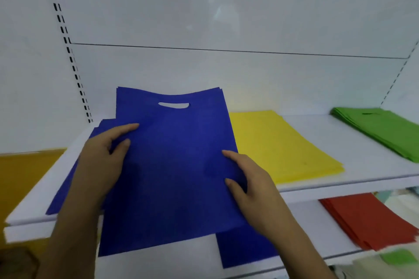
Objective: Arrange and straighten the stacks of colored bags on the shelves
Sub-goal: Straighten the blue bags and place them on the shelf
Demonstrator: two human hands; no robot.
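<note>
A bundle of blue bags (172, 165) with a die-cut handle slot (174, 105) near its far edge is held above the front of a white upper shelf (353, 179), overhanging the edge toward the viewer. The bundle is gripped at its left side by the left hand (102, 158), thumb on top and index finger stretched flat across the fabric. The right side is gripped by the right hand (251, 184), thumb and index finger laid on top, the remaining fingers hidden beneath. More blue bags (68, 190) are fanned out unevenly on the shelf under the left hand. A yellow stack (281, 145) is seen just beside the blue bundle, and a green stack (381, 131) lies well apart at the far right. On the lower shelf (158, 263), another blue bag (244, 249) and a red stack (367, 222) are visible.
</note>
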